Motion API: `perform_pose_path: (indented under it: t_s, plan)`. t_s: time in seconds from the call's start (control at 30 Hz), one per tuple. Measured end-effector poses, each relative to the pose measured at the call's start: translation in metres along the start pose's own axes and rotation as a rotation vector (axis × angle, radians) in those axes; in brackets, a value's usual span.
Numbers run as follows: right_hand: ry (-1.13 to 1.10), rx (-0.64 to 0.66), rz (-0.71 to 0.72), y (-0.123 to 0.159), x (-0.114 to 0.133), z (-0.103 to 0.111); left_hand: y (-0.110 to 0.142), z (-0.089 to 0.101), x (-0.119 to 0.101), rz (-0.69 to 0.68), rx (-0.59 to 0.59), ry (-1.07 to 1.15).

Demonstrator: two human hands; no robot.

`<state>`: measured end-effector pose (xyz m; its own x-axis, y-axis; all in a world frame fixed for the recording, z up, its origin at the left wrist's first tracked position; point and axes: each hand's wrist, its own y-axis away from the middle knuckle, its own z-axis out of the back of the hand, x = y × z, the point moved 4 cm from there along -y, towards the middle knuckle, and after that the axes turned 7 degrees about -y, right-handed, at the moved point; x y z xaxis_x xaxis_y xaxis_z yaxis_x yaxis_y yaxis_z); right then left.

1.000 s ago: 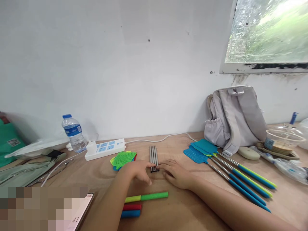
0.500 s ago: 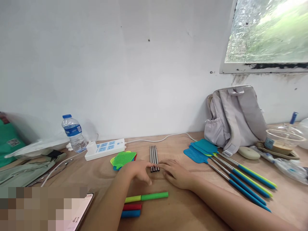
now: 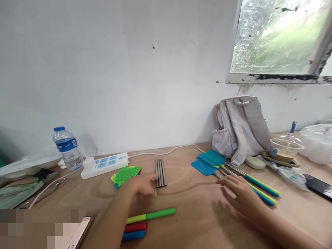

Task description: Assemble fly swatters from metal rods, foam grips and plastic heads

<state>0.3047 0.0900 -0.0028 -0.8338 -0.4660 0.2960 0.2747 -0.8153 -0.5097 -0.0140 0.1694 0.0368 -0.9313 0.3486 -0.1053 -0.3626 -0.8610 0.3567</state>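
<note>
A small bundle of thin metal rods (image 3: 160,168) lies on the wooden table (image 3: 186,211) in front of me. My left hand (image 3: 141,185) rests beside the near end of the rods, forefinger stretched toward them, holding nothing. My right hand (image 3: 242,197) hovers open, fingers spread and slightly blurred, over the handles of the assembled fly swatters (image 3: 233,174) with blue heads, metal shafts and green and blue grips. Green, yellow and other coloured swatter heads (image 3: 126,174) are stacked left of the rods. Green, red and blue grip sleeves (image 3: 145,223) lie near me.
A white power strip (image 3: 103,165) and a water bottle (image 3: 66,148) stand at the back left. A grey backpack (image 3: 240,126) leans on the wall. A plastic cup (image 3: 285,147), a white bag and a dark phone (image 3: 319,185) are at right; another phone (image 3: 80,231) at near left.
My right hand has left the near end of the rods and moved right to the assembled swatters' handles. The view has turned slightly right. My left hand stays by the rods.
</note>
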Motion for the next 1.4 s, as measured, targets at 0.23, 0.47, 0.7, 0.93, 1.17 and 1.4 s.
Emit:
perform_pose_path:
  t_s: [0.23, 0.47, 0.7, 0.93, 1.17, 1.4]
  plan:
    - [0.028, -0.096, -0.374, 0.044, -0.125, 0.068, -0.002, -0.002, -0.002, 0.016, 0.053, 0.105]
    - [0.030, -0.038, -0.460, 0.040, -0.126, 0.052, 0.003, 0.001, -0.003, 0.063, 0.084, 0.172]
    - [-0.007, -0.005, -0.371, 0.043, -0.136, 0.046, 0.002, 0.022, 0.009, 0.039, -0.368, 0.041]
    - [0.103, -0.097, -0.285, 0.040, -0.135, 0.041, 0.031, 0.063, -0.005, 0.038, -0.719, 0.130]
    - [0.168, -0.223, -0.286, 0.036, -0.125, 0.049, 0.032, 0.058, -0.019, 0.025, -0.731, 0.246]
    - [-0.066, -0.385, -0.458, 0.022, -0.069, 0.057, 0.024, 0.044, -0.046, -0.134, -0.620, 0.484]
